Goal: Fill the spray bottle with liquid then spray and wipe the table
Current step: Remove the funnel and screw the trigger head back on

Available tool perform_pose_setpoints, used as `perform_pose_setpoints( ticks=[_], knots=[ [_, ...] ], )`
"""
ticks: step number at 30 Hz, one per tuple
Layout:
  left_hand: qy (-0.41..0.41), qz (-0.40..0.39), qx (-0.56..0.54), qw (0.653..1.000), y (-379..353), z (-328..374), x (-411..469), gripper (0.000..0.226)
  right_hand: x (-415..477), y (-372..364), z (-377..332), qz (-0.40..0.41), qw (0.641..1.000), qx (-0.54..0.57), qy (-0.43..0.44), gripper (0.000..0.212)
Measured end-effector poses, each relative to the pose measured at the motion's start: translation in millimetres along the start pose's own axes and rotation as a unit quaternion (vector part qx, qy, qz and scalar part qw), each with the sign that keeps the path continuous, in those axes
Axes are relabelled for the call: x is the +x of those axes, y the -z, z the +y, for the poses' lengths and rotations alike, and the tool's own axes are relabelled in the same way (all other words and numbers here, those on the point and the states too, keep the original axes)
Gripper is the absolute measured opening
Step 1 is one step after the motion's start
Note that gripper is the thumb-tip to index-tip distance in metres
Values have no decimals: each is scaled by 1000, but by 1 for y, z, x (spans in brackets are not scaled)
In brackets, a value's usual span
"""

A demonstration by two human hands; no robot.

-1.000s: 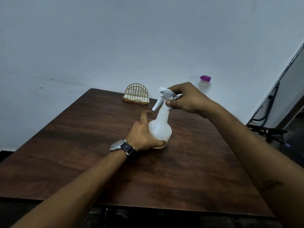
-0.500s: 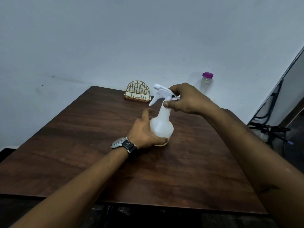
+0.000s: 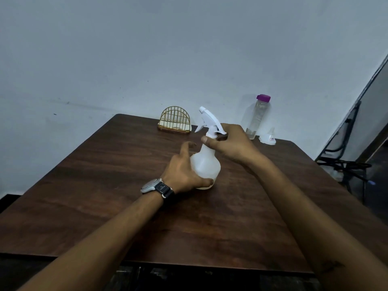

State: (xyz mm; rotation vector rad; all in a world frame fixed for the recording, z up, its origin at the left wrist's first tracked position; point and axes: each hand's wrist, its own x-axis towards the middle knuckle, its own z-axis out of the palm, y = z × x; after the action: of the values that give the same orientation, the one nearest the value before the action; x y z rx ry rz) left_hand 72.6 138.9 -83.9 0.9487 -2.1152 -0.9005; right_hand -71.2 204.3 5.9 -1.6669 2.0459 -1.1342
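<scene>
Since a second ago my right hand (image 3: 233, 143) has slid lower on the neck of the spray bottle (image 3: 206, 164), so the white trigger head now stands clear above my knuckles, and more of the far edge has come into sight. Beneath everything lies the dark wooden worktop (image 3: 105, 185), pushed up against a pale wall (image 3: 147, 49). At its right side, off the edge, stands a black metal frame (image 3: 344, 162). The spray bottle stands upright near the middle of the worktop, its nozzle pointing up and to the left. My left hand (image 3: 182, 171) grasps the round body, thumb at the base, forefinger lifted off. My right hand's fingers (image 3: 206, 140) pinch the collar just under the trigger head. Along the far edge stands a clear bottle with a purple cap (image 3: 257, 118). Well left of it sits a gold wire holder (image 3: 174, 120). A dark-strapped watch (image 3: 156, 186) sits on my left wrist. Just beside the clear bottle, to its right, lies a small white funnel-shaped piece (image 3: 268, 138).
</scene>
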Motion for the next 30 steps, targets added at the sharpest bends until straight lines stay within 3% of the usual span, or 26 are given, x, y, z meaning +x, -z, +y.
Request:
perform_pose_setpoints(
  ticks=[2,10,16,23,30],
  knots=[
    [-2,1,4,1000,0,-1,1,108,-1,0,2,7,999,32,5,12],
    [-6,1,8,1000,-2,-2,2,107,-3,-12,7,99,994,50,-7,46],
    [2,-3,12,1000,-2,-2,3,107,-5,-16,8,87,994,66,-13,70],
    [3,-9,20,1000,-2,-2,4,109,-7,-16,7,118,990,70,-28,64],
    [-1,-3,23,1000,-3,-3,4,111,-11,-17,6,115,988,95,-32,82]
  ],
)
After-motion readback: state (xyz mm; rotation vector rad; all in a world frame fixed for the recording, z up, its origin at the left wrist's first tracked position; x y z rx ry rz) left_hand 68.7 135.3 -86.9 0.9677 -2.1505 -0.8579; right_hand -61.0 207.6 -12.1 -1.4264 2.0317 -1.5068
